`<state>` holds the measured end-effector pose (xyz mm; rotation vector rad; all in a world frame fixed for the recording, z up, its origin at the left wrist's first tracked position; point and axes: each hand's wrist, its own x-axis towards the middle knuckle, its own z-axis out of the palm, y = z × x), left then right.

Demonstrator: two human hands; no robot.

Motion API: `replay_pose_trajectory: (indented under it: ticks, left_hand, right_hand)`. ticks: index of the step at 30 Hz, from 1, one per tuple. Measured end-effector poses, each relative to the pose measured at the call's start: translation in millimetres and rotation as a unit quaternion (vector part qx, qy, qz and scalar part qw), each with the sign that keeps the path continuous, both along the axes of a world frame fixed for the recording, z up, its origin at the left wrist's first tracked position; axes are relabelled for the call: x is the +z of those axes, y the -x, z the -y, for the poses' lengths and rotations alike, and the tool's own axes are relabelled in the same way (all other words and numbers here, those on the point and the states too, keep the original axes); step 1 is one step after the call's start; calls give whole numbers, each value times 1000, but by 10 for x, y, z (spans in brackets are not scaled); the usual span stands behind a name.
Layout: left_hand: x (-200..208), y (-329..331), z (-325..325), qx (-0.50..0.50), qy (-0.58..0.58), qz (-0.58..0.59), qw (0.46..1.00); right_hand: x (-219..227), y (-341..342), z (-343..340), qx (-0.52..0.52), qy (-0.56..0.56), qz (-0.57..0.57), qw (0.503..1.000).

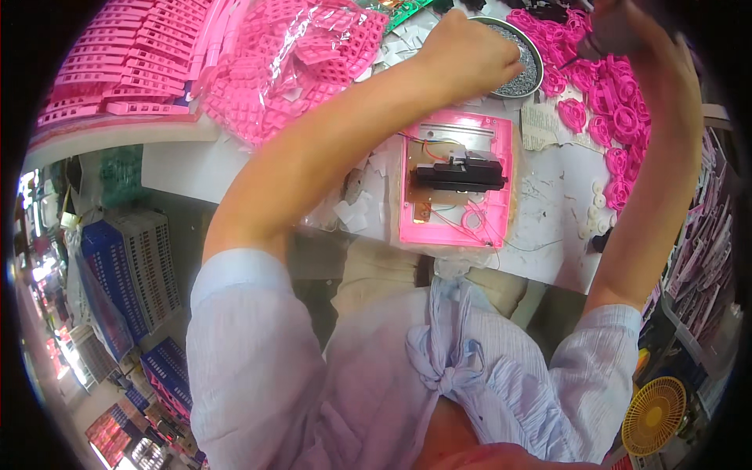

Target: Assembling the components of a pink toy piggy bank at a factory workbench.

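Note:
My left hand (475, 56) is over a round metal bowl (540, 72) of small grey pieces, probably screws. Its fingers are curled together at the bowl, and whatever they pinch is hidden. My right hand (654, 39), up at the far right, is wrapped round a dark tool (607, 39) with a thin shaft that looks like a screwdriver. Nearer to me on the table lies an open pink plastic housing (409, 215). Inside it are a black mechanism (462, 174), thin coloured wires and a loop of pink wire.
Stacked pink plastic strips (125, 59) and a clear bag of pink lattice parts (313, 59) fill the far left. Many pink ring-shaped parts (615, 102) are heaped at right, beside small white discs (597, 200). Blue crates (117, 270) stand lower left; a yellow basket (654, 415) is lower right.

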<state>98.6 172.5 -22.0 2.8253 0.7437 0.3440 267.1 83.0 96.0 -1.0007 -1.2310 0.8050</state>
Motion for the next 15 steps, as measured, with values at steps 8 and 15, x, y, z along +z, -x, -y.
replay_pose_trajectory:
  ticks: [8,15]
  left_hand:
    - [259,981,1280,-8,63,220,973]
    - [32,1099,1467,31,85,305,948]
  right_hand:
    - [-415,523,828,218,-93,-166,957]
    - [-393,803,954,223,-132,-74,963]
